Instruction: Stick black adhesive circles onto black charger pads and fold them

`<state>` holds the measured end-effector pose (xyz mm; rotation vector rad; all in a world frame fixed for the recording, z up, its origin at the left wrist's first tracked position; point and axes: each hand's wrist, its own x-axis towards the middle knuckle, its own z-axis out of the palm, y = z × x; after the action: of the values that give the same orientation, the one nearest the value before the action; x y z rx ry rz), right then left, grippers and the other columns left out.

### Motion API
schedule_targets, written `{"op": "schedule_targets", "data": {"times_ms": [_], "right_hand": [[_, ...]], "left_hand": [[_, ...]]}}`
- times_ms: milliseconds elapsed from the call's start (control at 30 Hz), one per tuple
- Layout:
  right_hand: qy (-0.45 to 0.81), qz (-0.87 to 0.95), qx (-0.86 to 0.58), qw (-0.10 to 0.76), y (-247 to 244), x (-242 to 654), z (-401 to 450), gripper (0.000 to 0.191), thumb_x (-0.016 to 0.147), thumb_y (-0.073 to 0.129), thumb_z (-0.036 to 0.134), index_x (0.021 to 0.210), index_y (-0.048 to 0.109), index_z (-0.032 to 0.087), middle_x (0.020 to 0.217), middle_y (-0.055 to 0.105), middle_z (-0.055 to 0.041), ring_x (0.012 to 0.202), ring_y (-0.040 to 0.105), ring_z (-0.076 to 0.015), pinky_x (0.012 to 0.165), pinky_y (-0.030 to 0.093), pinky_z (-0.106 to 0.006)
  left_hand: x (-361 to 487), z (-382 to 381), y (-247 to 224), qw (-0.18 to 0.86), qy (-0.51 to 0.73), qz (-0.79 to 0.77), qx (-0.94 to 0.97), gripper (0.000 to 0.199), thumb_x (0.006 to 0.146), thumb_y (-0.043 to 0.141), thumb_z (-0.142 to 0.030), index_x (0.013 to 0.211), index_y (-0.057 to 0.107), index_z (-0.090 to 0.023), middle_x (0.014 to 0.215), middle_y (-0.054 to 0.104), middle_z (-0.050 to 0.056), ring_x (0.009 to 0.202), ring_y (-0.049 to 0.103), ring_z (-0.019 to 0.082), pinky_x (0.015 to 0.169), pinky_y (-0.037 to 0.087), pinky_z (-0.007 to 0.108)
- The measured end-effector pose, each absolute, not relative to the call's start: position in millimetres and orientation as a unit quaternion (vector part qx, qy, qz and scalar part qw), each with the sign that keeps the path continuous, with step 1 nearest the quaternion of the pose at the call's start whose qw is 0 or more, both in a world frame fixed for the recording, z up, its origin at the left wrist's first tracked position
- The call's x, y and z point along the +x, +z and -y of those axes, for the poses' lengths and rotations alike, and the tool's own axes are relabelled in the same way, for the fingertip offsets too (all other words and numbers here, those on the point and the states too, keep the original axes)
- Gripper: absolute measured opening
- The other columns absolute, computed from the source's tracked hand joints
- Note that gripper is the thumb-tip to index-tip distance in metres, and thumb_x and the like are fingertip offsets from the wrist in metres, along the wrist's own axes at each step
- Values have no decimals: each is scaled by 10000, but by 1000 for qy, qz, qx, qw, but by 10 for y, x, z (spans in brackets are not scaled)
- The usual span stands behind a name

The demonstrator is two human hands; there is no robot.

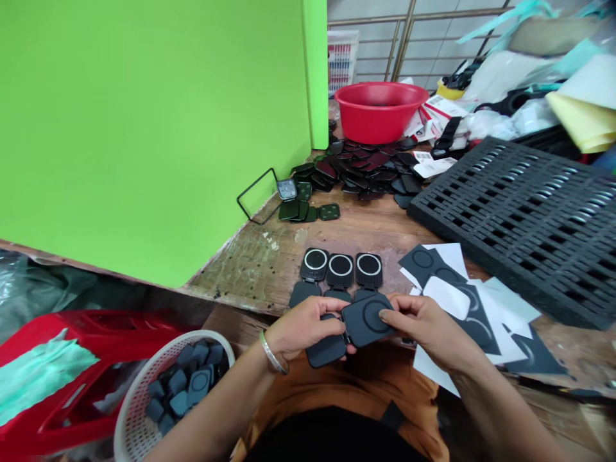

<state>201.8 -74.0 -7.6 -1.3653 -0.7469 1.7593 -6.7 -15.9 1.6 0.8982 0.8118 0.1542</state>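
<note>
A dark grey folding charging pad [368, 317] is held between my two hands above the table's front edge. My left hand [302, 326] grips its left panel near the hinge, thumb on top. My right hand [436, 324] pinches the right panel, its thumb pressing on the surface beside a raised dark ring. Just beyond my hands, three similar unfolded pads [341, 269] with silver rings lie in a row, their nearer panels partly hidden. Beside my right hand are dark ring-marked sheets [423, 262] and white paper [450, 297], overlapping.
A green panel [154, 115] stands on the left. Behind are a pile of dark plates [370, 170] and a red basin [380, 112]. A black slotted tray [520, 224] lies right. Below left, a white basket [128, 410] holds several dark pads near a red stool [91, 366].
</note>
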Motion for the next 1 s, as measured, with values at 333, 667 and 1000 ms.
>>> {"op": "schedule_targets", "data": {"times_ms": [333,667,1000], "right_hand": [[680,311,-543,382,-50,1995,752,343,678,758,391,586,524,157,658,574,18,610,570,-111,595,497,-229],[645,361,-562,371,-84,1984,749,390,692,734,437,575,484,161,736,552,1,633,510,-109,589,449,-222],[500,514,-602,351,-124,1961,766,269,813,602,365,627,563,174,980,634,-71,894,569,-202,786,435,-292]], "left_hand": [[-93,164,-13,820,73,-371,430,405,741,591,-163,1143,638,-170,865,720,70,703,695,167,609,570,259],[-110,180,-15,826,80,-373,414,373,774,600,-203,1142,640,-158,848,720,83,682,689,165,592,560,254],[-112,219,-2,810,110,-409,405,367,795,610,-298,1135,647,-164,823,724,82,626,674,158,549,541,242]]}}
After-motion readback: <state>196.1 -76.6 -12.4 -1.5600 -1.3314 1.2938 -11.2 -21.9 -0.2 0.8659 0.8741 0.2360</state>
